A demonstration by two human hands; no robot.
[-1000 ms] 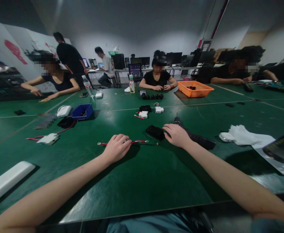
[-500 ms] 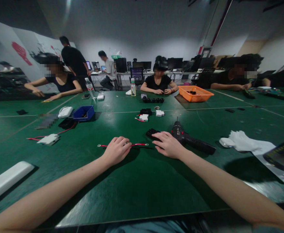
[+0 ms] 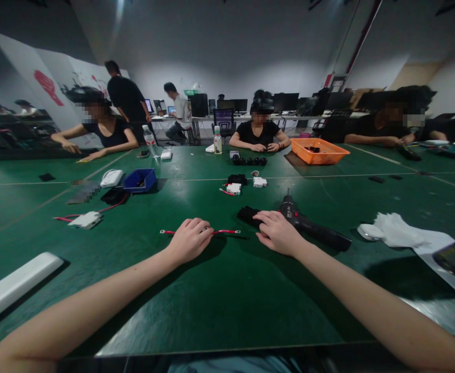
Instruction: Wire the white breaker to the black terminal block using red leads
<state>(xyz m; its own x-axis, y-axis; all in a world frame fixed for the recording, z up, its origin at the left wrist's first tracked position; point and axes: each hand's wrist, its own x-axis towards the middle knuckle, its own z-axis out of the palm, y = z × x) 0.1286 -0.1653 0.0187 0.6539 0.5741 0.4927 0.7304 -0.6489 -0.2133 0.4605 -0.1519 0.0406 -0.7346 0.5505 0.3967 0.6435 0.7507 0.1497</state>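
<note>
My left hand (image 3: 190, 241) is closed over a red cable (image 3: 227, 231). The cable's ring-lug ends stick out on both sides of the hand. Its middle is hidden under my fingers, so I cannot tell what else may be in the grip. My right hand (image 3: 279, 234) hovers or rests with fingers apart over the near end of a black bumpy piece (image 3: 246, 212); contact is unclear. Just behind that hand lies a black cordless drill (image 3: 289, 208), its bit pointing away and its handle (image 3: 328, 235) stretching right.
White breaker-like blocks (image 3: 234, 188) with red leads lie ahead, another (image 3: 85, 220) at left. A blue bin (image 3: 140, 181), an orange basket (image 3: 320, 154), bottles (image 3: 217, 142), a long white bar (image 3: 21, 285) and white gloves (image 3: 400, 230) are on the green table (image 3: 219, 305). Co-workers sit opposite.
My right hand has drawn slightly right along the black piece, baring more of it. My left hand stays on the red cable. The whole view has shifted a little.
</note>
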